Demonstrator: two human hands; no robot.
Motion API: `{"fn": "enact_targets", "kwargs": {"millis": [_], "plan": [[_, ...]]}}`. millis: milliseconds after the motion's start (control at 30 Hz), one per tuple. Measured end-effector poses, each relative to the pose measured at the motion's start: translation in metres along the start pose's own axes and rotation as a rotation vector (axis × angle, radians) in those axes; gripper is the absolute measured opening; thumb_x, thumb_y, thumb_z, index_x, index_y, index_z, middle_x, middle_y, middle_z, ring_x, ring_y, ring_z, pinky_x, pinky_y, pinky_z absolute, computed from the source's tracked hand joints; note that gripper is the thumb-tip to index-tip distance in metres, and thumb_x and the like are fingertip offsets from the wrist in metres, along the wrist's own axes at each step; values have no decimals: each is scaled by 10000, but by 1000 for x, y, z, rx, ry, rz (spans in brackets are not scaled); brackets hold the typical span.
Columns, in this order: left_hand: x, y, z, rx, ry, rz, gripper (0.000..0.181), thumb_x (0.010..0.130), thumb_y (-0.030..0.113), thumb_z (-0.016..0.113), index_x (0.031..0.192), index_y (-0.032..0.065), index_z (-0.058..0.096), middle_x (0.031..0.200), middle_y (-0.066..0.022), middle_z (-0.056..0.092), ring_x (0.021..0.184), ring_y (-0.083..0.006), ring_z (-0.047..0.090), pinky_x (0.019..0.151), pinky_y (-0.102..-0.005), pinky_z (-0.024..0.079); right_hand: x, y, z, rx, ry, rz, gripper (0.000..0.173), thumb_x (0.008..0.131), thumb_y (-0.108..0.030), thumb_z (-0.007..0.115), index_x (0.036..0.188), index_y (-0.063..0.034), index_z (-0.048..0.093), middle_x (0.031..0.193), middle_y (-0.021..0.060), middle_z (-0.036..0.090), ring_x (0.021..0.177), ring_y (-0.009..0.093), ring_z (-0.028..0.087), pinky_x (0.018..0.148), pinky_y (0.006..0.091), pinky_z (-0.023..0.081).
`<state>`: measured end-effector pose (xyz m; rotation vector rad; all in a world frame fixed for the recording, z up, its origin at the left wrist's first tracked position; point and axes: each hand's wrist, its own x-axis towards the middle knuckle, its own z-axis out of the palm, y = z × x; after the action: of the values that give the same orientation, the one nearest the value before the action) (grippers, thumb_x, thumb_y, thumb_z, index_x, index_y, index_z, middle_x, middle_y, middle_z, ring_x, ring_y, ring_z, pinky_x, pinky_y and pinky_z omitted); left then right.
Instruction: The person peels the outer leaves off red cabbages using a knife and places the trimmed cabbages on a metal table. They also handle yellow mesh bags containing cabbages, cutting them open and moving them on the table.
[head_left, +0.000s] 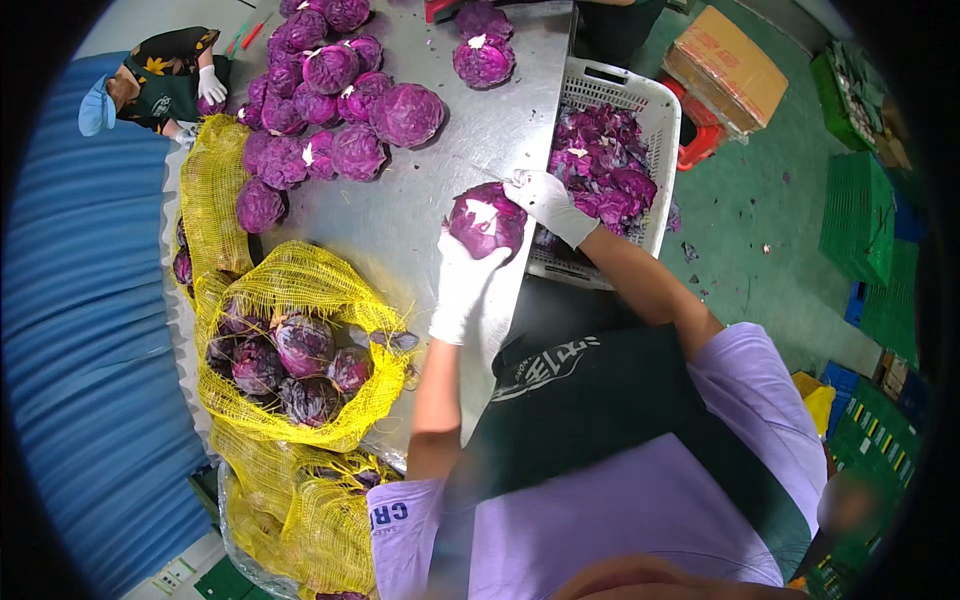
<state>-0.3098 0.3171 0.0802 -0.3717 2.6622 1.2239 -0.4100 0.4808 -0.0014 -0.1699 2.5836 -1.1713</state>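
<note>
A red cabbage (480, 234) with a pale cut stem end facing up is at the right edge of a stainless-steel table (405, 199). My left hand (463, 281), in a white glove, grips it from its near side. A white glove also covers my right hand (551, 202), which holds a knife (487, 171) at the cabbage's upper right. The thin blade points left, above the tabletop. Just right of the table edge, a white plastic crate (667, 142) holds loose purple cabbage leaves (604, 165), with my right wrist over its near part.
Several red cabbages (330, 112) are piled across the far table. An open yellow mesh sack (375, 405) with cabbages stands at the left, among other sacks. A co-worker (157, 82) handles a cabbage at the far left. A cardboard box (724, 67) sits beyond the crate.
</note>
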Motion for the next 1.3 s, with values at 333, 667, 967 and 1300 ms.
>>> {"fn": "enact_targets", "kwargs": {"millis": [333,667,967,1300], "plan": [[17,-79,-43,-511,-347,-10,1100,618,222,855,1421,-58,157,1342,-176,398,1203,-254,451,975,-321,415,-10,51,-2,253,-49,175,340,826,-391,574,884,-72,677,689,129,636,664,278,630,646,384,491],[37,-41,21,-502,193,-38,839,653,256,837,1278,-78,389,1202,-179,525,1084,-260,531,947,-345,426,-16,123,-5,152,294,208,293,820,-349,579,821,-70,666,699,135,646,692,307,639,646,381,500],[26,-3,-10,308,107,280,1051,515,313,870,1389,75,337,1350,-169,437,1185,-328,495,979,-368,425,-17,31,-62,-93,203,-287,507,735,-399,710,1088,-57,585,1054,160,609,971,300,601,791,383,495],[26,-25,-19,251,17,267,1326,453,429,881,1467,69,104,1446,-324,143,1306,-469,282,1026,-480,370,-7,1,3,271,-17,-149,288,735,-277,574,892,-38,603,884,173,644,869,324,624,764,367,498]]}}
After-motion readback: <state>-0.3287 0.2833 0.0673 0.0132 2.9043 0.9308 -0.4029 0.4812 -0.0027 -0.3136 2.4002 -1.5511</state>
